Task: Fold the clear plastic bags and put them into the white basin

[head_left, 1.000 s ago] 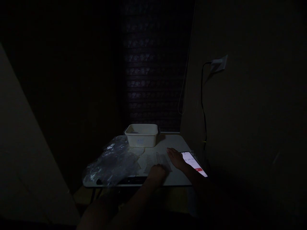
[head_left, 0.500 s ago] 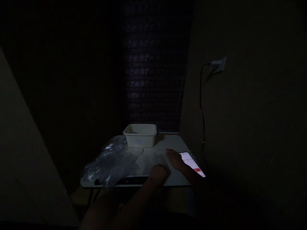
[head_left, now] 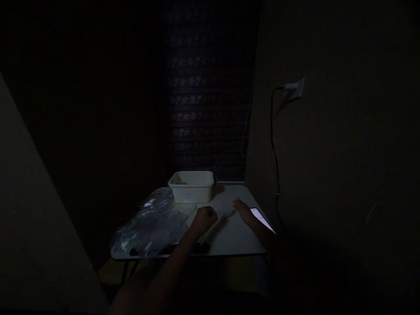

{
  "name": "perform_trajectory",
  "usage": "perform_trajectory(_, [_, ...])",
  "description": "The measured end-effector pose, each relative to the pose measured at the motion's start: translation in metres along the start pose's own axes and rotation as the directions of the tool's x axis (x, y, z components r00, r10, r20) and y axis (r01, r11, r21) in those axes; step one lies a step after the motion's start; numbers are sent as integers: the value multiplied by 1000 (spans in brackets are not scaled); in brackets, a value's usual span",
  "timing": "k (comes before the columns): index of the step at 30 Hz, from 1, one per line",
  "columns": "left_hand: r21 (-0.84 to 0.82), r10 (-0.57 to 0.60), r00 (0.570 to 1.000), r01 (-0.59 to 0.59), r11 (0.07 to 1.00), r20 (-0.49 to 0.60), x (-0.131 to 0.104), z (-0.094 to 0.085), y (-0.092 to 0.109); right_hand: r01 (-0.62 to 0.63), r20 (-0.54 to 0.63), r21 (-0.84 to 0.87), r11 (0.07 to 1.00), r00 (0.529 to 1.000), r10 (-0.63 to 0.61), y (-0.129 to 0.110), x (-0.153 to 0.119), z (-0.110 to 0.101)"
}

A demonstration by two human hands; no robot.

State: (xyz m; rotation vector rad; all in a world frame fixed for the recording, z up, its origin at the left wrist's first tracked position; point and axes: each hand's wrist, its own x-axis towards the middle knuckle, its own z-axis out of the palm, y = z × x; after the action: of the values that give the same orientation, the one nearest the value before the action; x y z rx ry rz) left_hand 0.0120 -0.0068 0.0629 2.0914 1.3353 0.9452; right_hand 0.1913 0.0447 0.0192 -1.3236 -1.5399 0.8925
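Note:
The scene is very dark. My left hand (head_left: pixel 205 218) is closed in a fist above the middle of the table, gripping what looks like a thin clear plastic bag (head_left: pixel 225 209). That film spans the gap to my right hand (head_left: pixel 243 211), whose fingertips seem pinched on its other side; the grip is dim. A shadow falls on the tabletop below. Left of my left hand lies a crumpled heap of clear plastic (head_left: pixel 154 223). A white plastic tub (head_left: pixel 192 194) stands at the back of the table.
A lit phone (head_left: pixel 261 218) lies at the right edge of the white folding table (head_left: pixel 236 245), partly behind my right forearm. A dark long item (head_left: pixel 200 248) lies along the front edge. A cable (head_left: pixel 275 162) hangs from a wall socket (head_left: pixel 298 89) at right.
My left hand has risen and moved forward and left. My right hand has shifted slightly right and forward. The clear film that lay flat on the table is now lifted between them.

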Motion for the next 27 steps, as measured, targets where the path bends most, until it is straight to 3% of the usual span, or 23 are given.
perform_trajectory(2, [-321, -105, 994, 94, 943, -18, 2, -6, 1, -112, 23, 162, 980, 994, 110, -4, -3, 0])
perform_trajectory(5, [-705, -195, 981, 151, 693, 19, 2, -17, 3, -262, 163, 404, 877, 963, 212, -14, -15, 5])
perform_trajectory(8, [-863, -231, 972, 157, 480, 48, 1, -26, 1, -386, 374, 516, 765, 905, 205, -27, -28, 15])
perform_trajectory(11, [-888, -315, 941, 248, 388, 126, 0, -31, -8, -466, 540, 598, 652, 835, 102, -37, -36, 24])
perform_trajectory(15, [-852, -436, 878, 372, 367, 195, -1, -33, -21, -518, 585, 645, 562, 808, 73, -38, -37, 29])
perform_trajectory(18, [-822, -395, 864, 455, 342, 314, -4, -32, -24, -488, 539, 644, 589, 836, 103, -32, -36, 28])
perform_trajectory(21, [-744, -371, 820, 560, 365, 435, -8, -27, -23, -453, 492, 655, 605, 863, 113, -27, -34, 24])
perform_trajectory(27, [-692, -489, 829, 521, 501, 270, -8, -11, -33, -516, 514, 620, 591, 836, 192, -24, -33, 16])
